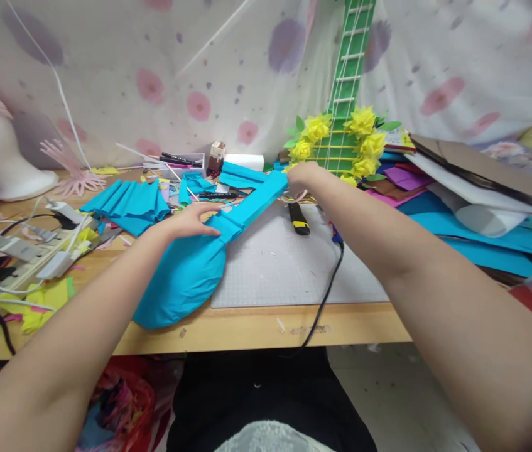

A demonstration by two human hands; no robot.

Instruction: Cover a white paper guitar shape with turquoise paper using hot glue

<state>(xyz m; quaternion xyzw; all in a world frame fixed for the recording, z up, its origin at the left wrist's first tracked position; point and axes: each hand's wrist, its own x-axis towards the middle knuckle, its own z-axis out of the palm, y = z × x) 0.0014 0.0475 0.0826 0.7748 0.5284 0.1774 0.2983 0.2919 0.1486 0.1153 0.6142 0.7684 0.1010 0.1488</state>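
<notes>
A guitar shape covered in blue crepe paper (185, 276) lies slantwise, its rounded body at the table's front edge and its long neck pointing away to the right. My left hand (190, 221) rests where the body meets the neck, thumb and fingers apart on the paper. At the far tip of the neck, my right hand (301, 177) is closed around the end; most of its fingertips are hidden behind the hand. Just right of the neck, a black and yellow utility knife (299, 220) lies on the grey cutting mat (294, 276).
Pleated blue paper (129, 204) and a power strip (16, 263) with cables lie at left. A green guitar (341, 94) with yellow flowers stands at the back. Stacked coloured sheets (477, 232) fill the right. A black cord (326, 295) crosses the mat.
</notes>
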